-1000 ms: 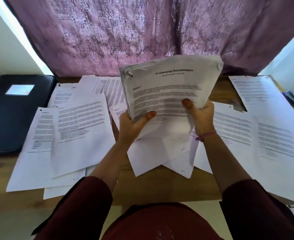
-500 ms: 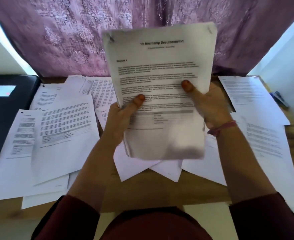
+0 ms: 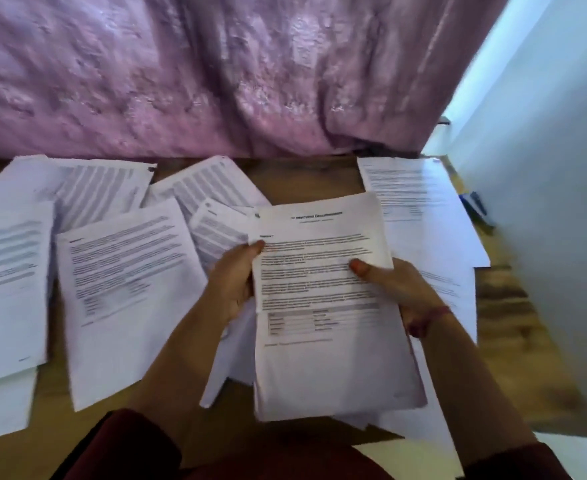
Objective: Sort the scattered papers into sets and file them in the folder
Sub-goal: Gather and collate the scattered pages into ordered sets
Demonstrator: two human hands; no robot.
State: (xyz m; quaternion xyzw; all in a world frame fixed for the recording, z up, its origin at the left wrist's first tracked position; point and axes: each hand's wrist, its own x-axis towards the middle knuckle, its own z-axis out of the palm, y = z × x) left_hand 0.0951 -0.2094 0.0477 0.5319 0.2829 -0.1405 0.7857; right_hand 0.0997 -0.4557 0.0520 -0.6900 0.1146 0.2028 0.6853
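Observation:
I hold a thick stack of printed papers low over the middle of the wooden table. My left hand grips its left edge, thumb on the top sheet. My right hand grips the right edge, thumb pressed on the text. More printed sheets lie scattered: one large sheet to the left, several at the far left, some behind the stack, others on the right. The folder is out of view.
A purple patterned curtain hangs behind the table. A pale wall stands close on the right, with a small dark blue object beside it at the table's edge.
The stack has come down from raised and upright to low and nearly flat above the table. The view has swung right, so the black folder on the left has left the frame.

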